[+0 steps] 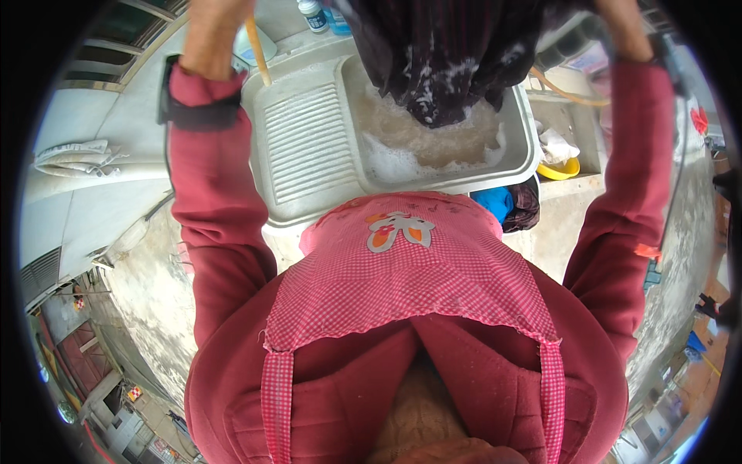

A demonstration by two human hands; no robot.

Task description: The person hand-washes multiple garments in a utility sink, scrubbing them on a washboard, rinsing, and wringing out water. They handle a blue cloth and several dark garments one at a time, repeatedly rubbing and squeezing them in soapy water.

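The person's left hand (212, 27) and right hand (618, 11) are raised at the upper edge, their fingers cut off by it, so whether they grasp or are loose cannot be told. Between the 2 hands hangs a dark wet garment (448, 62), streaked with suds, its lower end over the cloudy water (464, 141) in the sink (530, 147). It blocks the view of the basin's back part. Left of the basin lies a ribbed washboard (309, 151), with a wooden stick (257, 52) leaning at its back corner; 2 bottles (314, 17) stand behind. The pink checked apron (402, 286) hides part of the sink's front edge. Below the right corner show a blue cloth (493, 203) and a dark cloth (523, 207); farther right, a white cloth (555, 145) lies at a yellow bowl (562, 169)
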